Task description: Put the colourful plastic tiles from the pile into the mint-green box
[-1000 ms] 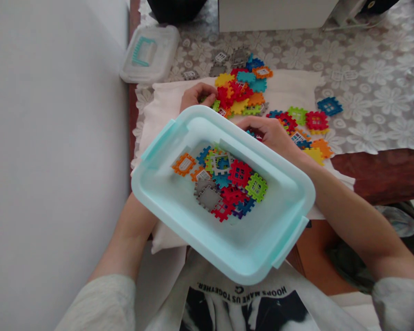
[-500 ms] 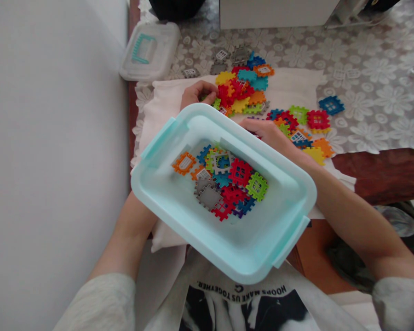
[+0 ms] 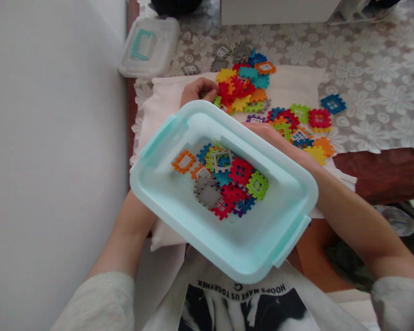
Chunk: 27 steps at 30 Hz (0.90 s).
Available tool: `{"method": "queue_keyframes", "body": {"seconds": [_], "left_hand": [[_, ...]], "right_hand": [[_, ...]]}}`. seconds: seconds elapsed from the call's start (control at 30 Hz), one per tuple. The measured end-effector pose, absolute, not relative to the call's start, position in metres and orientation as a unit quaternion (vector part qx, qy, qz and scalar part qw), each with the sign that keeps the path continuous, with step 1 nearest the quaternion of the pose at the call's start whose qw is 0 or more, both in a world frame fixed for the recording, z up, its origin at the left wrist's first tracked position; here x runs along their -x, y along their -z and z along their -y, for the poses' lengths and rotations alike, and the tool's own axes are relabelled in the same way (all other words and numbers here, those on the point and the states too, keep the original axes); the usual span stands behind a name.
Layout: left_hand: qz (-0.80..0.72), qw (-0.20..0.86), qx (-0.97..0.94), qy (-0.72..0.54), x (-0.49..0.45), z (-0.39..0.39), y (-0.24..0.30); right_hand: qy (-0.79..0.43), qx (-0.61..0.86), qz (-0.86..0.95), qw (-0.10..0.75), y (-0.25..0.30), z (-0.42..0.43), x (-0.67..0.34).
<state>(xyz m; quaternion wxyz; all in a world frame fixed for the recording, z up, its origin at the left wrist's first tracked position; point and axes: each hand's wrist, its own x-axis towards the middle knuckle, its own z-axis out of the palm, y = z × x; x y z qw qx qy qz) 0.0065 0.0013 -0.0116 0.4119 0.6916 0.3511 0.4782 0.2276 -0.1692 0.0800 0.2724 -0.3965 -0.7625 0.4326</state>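
Note:
A light-blue plastic bin [image 3: 172, 216] is close below my view, tilted across it, and holds several colourful interlocking building tiles [image 3: 240, 171]. Beyond its far rim, my left hand [image 3: 199, 90] has its fingers curled, thumb near index, around a lime-green interlocking tile [image 3: 204, 95]. Touching or near those fingertips is a heap of red, yellow, orange and blue tiles [image 3: 241, 87]. My right hand [image 3: 262, 132] is behind the bin's far rim, beside a second heap of tiles [image 3: 285, 120]. Its fingers are hidden by the bin, so what they hold does not show.
A clear lid with a teal handle [image 3: 148, 48] lies at the back left, by the wall [image 3: 55, 115]. White cloth [image 3: 293, 87] lies under the heaps, over a floral tablecloth [image 3: 365, 124]. Grey tiles [image 3: 242, 50] and a blue tile [image 3: 333, 104] lie apart. A white box [image 3: 276, 11] stands behind.
My right hand has slipped slightly lower behind the bin's rim, and a purple tile beside it shows more. My left hand stays nearly where it was, and the view has shifted slightly.

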Motion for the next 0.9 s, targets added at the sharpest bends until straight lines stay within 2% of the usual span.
{"method": "queue_keyframes", "body": {"seconds": [0.4,0.67,0.9], "left_hand": [[-0.365,0.421,-0.696,-0.453,-0.005,-0.004,0.009],[-0.355,0.414,-0.696,-0.467,-0.004,-0.008,0.016],[-0.351,0.416,-0.695,-0.47,-0.004,-0.006,0.015]], "right_hand": [[-0.39,0.364,0.773,0.342,-0.063,0.165,-0.23],[-0.302,0.431,0.714,0.462,-0.061,0.163,-0.228],[-0.288,0.391,0.666,0.566,-0.056,0.159,-0.231]]}}
